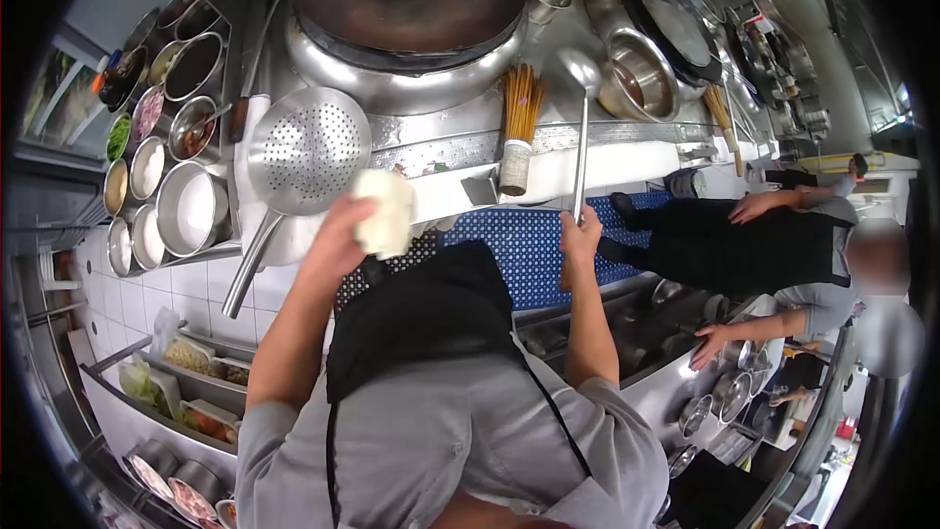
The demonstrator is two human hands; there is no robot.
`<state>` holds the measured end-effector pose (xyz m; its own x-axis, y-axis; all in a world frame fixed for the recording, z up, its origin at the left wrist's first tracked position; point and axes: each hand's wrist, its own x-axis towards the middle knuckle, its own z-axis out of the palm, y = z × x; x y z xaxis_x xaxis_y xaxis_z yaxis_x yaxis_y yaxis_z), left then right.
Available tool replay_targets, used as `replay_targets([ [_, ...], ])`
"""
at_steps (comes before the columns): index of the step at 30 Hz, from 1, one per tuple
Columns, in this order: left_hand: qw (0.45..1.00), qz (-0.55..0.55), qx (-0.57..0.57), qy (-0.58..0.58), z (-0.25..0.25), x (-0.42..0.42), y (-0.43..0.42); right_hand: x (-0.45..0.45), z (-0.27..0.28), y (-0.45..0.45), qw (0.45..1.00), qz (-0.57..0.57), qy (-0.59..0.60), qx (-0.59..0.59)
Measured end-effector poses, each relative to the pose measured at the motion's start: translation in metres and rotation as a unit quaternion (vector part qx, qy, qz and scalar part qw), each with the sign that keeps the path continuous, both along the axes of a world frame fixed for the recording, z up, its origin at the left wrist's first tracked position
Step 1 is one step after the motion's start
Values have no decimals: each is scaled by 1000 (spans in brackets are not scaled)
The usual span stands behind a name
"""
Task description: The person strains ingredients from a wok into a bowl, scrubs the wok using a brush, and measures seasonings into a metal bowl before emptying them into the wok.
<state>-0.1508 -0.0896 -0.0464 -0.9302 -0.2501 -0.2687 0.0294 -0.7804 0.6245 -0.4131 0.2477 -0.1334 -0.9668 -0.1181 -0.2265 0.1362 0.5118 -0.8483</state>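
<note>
Table (pixel 441 149): metal. Wok (pixel 409 0): large, set centrally beyond. Strainer (pixel 308 150): just beside left hand (pixel 338 235). Ladle (pixel 584 137): right hand (pixel 581 233) wrapped round handle, bowl forward. Folded white cloth (pixel 388 216), blurred: gripped by left hand near table edge. Best keep folds thick, ladle steady.

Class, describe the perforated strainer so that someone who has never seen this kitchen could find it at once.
Start from the large brown wok at the picture's top. Below and left of it, beside the folded white cloth in the left hand, is the perforated strainer, its handle slanting down and left. Unlike the steel containers farther left, its round face is dotted with holes.
</note>
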Motion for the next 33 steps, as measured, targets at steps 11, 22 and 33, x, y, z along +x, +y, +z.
replay_targets([
  [11, 933, 272, -163, -170, 4, 101, -19, -128, 162, -175, 965, 171, 71, -185],
  [22, 794, 472, -191, -333, 22, 154, 50, -373, 171, -368, 967, 110, 199, 112],
  [33, 819, 453, -147, -319, 21, 128, 33, -369, 215, -325, 495, 219, -464, -701],
])
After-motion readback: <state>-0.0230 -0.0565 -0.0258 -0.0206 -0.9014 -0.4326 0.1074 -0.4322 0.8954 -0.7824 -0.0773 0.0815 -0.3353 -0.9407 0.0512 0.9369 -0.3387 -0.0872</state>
